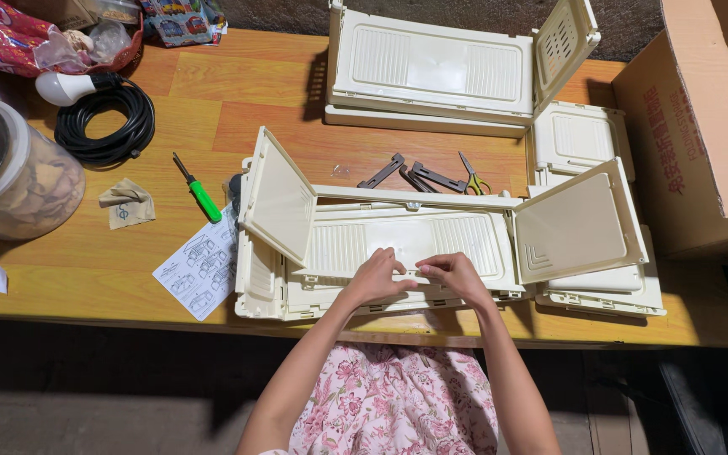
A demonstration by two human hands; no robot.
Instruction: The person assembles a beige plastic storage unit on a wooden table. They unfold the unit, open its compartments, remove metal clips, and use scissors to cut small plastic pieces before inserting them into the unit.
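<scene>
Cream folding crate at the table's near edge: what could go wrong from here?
Both hands, left hand and right hand, press the cream crate, which overhangs the table edge; it might tip off. The raised side flaps could swing shut on fingers. The scissors lie close behind.

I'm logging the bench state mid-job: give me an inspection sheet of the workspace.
Surface: wooden table, crowded.
Job's things: cream crate with side flaps raised; second crate behind; spare panels at right.
Clutter: screwdriver, leaflet, scissors, dark brackets, jar, bulb, snack bags.
Grippers: left hand and right hand both touch the crate's near edge; grip unclear.
Cables: black coil, clear of the hands.
Surroundings: cardboard box at right; dark floor.
</scene>
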